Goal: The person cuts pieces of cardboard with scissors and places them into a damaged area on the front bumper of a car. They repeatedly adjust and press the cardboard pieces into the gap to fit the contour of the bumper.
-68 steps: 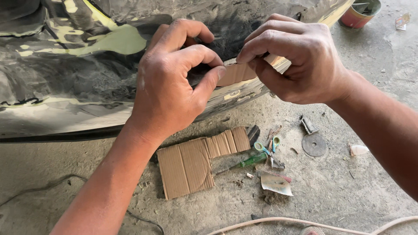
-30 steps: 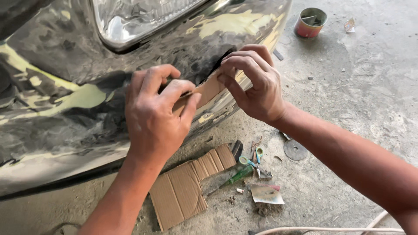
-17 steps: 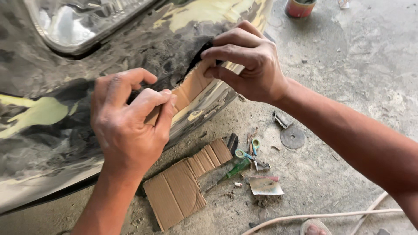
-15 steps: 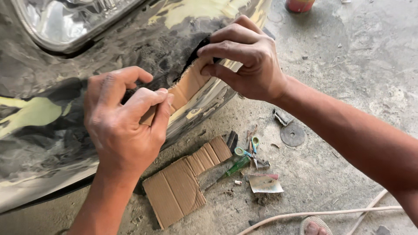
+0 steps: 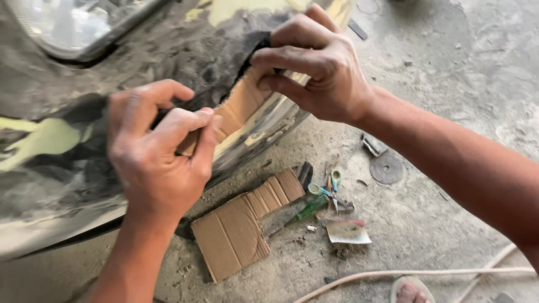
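A strip of brown cardboard (image 5: 238,106) lies against a torn gap in a scuffed car bumper (image 5: 67,168) with yellow filler patches. My left hand (image 5: 154,163) pinches the strip's lower left end. My right hand (image 5: 314,67) presses its upper right end into the dark opening. A headlight (image 5: 67,28) sits above at the left.
On the concrete floor lie a larger cardboard piece (image 5: 241,230), small scissors (image 5: 331,185), a green-handled screwdriver (image 5: 303,211), a torn card (image 5: 347,231), a round grinding disc (image 5: 386,168), a pale hose (image 5: 415,275) and a sandalled foot (image 5: 412,290).
The view has drifted so the bumper and the hands sit further left and higher. Both hands have kept hold of the cardboard strip and pushed it deeper into the gap.
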